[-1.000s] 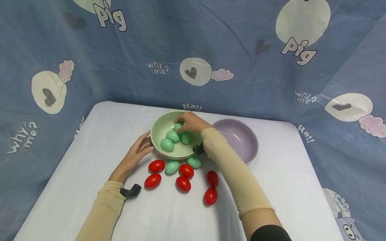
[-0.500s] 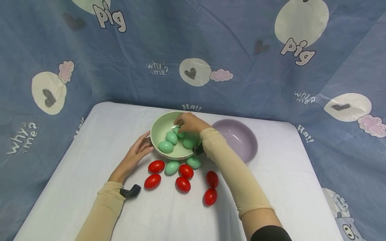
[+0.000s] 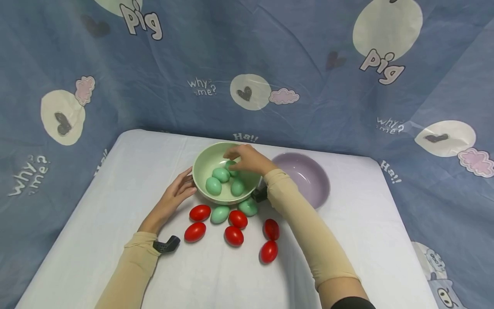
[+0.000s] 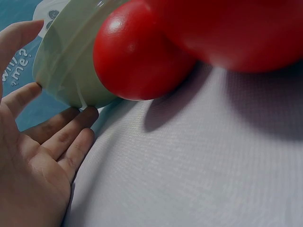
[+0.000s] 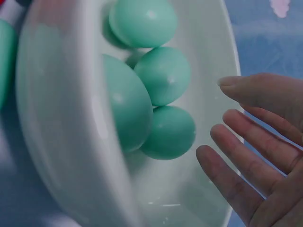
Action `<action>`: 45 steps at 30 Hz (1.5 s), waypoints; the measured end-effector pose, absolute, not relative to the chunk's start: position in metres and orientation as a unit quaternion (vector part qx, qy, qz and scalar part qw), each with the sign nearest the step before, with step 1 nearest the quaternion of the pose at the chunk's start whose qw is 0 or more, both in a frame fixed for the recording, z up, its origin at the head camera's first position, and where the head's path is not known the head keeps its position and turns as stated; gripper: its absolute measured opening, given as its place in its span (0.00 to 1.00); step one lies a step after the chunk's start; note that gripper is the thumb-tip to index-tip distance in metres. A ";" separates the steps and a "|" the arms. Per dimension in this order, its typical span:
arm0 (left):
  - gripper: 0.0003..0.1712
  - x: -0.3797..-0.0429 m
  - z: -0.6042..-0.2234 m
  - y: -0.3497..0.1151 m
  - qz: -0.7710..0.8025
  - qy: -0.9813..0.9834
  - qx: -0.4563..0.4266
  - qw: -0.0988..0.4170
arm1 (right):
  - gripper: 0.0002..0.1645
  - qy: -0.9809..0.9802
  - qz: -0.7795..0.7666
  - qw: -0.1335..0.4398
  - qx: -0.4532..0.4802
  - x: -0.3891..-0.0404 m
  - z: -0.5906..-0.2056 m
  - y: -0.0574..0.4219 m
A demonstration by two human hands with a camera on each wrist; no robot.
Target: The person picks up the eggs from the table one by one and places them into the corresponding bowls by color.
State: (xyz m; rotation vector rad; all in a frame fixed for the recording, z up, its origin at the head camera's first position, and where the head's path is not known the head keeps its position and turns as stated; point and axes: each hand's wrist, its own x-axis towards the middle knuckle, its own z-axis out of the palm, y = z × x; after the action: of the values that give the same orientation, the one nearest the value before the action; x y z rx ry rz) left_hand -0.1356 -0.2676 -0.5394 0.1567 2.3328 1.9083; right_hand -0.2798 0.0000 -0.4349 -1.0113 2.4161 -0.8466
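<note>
In the head view a light green bowl point(image 3: 204, 165) holds several mint-green eggs point(image 3: 221, 174). My left hand point(image 3: 173, 199) lies along the bowl's left side; in the left wrist view its fingertips point(image 4: 90, 112) touch the outer wall low down, fingers extended. Over the bowl's far right part is my right hand point(image 3: 251, 159). The right wrist view shows its relaxed fingers point(image 5: 244, 156) spread and holding nothing, beside the eggs point(image 5: 168, 132) in the bowl. In the head view this hand partly covers the farthest egg.
A purple bowl point(image 3: 308, 178) stands right of the green one, partly behind the right forearm. In front of the green bowl lie two mint-green eggs point(image 3: 220, 214) and several red eggs point(image 3: 234, 236) on the white tablecloth point(image 3: 208, 279). A blue printed cloth point(image 3: 170, 86) hangs behind.
My right hand has risen slightly and shifted right, its fingers now apart from the eggs. The eggs inside the bowl have rolled a little. My left hand has stayed at the bowl.
</note>
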 end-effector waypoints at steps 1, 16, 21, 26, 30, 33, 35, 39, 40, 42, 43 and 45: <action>0.41 -0.136 -0.539 -0.268 0.631 0.772 0.052 0.062 | 0.26 0.861 -0.305 0.186 -0.362 -0.278 -0.434 0.002; 0.40 -0.136 -0.539 -0.268 0.626 0.776 0.053 0.065 | 0.24 0.835 -0.407 0.147 -0.340 -0.227 -0.428 0.050; 0.40 -0.136 -0.539 -0.268 0.625 0.776 0.054 0.064 | 0.23 0.828 -0.425 0.136 -0.340 -0.209 -0.431 0.063; 0.40 -0.136 -0.541 -0.268 0.628 0.774 0.054 0.065 | 0.23 0.824 -0.432 0.121 -0.346 -0.195 -0.439 0.075; 0.40 -0.136 -0.540 -0.267 0.626 0.775 0.053 0.064 | 0.24 0.818 -0.436 0.106 -0.361 -0.185 -0.443 0.081; 0.40 -0.136 -0.539 -0.267 0.625 0.776 0.054 0.064 | 0.24 0.815 -0.436 0.097 -0.368 -0.177 -0.445 0.085; 0.40 -0.137 -0.539 -0.267 0.625 0.776 0.056 0.063 | 0.24 0.814 -0.439 0.097 -0.369 -0.172 -0.447 0.087; 0.40 -0.137 -0.539 -0.268 0.625 0.776 0.055 0.061 | 0.23 0.814 -0.442 0.096 -0.365 -0.164 -0.453 0.091; 0.40 -0.138 -0.539 -0.268 0.626 0.776 0.055 0.061 | 0.23 0.815 -0.442 0.094 -0.363 -0.162 -0.455 0.092; 0.40 -0.138 -0.539 -0.268 0.627 0.774 0.054 0.064 | 0.23 0.818 -0.440 0.090 -0.360 -0.159 -0.458 0.093; 0.40 -0.138 -0.540 -0.268 0.627 0.775 0.054 0.064 | 0.22 0.819 -0.439 0.089 -0.359 -0.158 -0.459 0.094; 0.40 -0.137 -0.540 -0.268 0.628 0.774 0.052 0.067 | 0.22 0.821 -0.437 0.089 -0.358 -0.155 -0.462 0.094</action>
State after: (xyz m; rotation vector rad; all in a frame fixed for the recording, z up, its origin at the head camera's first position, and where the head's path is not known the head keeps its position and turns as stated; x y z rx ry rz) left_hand -0.1371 -0.2682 -0.5399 0.1560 2.3333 1.8925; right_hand -0.1554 0.0943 -0.4620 -1.0646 2.4411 -1.2988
